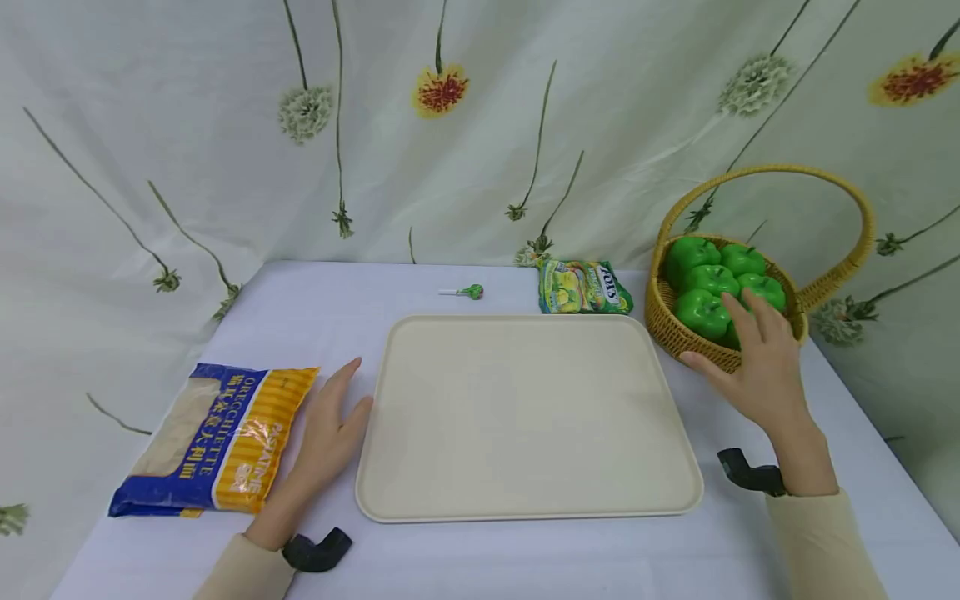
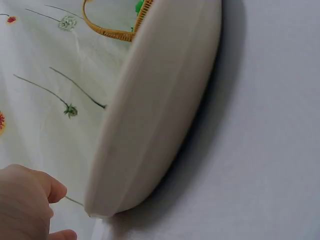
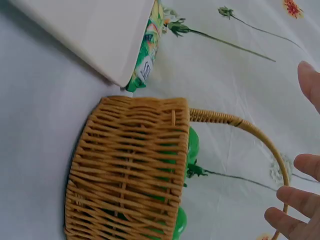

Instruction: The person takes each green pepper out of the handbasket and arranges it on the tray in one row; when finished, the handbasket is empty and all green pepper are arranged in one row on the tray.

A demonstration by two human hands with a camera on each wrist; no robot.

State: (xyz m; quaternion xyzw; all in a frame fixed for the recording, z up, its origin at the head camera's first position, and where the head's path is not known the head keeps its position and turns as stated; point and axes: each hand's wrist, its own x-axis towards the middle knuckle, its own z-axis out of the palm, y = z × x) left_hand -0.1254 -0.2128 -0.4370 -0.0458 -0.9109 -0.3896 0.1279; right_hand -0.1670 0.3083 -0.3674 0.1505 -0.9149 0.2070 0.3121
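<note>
My right hand (image 1: 768,379) is held over the near side of a wicker basket (image 1: 663,321), fingers spread and holding nothing. Several shiny green bell peppers (image 1: 702,314) fill the basket, and the hand overlaps some of them in the head view. From the right wrist, those fingers (image 3: 300,200) appear beside the basket's arched handle (image 3: 250,127). My left hand (image 1: 330,437) lies along the left edge of a cream rectangular tray (image 1: 525,417), its fingers relaxed around nothing. The tray's side wall (image 2: 160,95) fills much of the left wrist view.
Left of the left hand lies a blue and yellow bag of orecchiette pasta (image 1: 225,442). Behind the tray are a green lollipop (image 1: 472,292) and a green and yellow candy bag (image 1: 585,289). A white cloth (image 1: 480,558) covers the table; a flowered curtain (image 1: 465,167) hangs behind.
</note>
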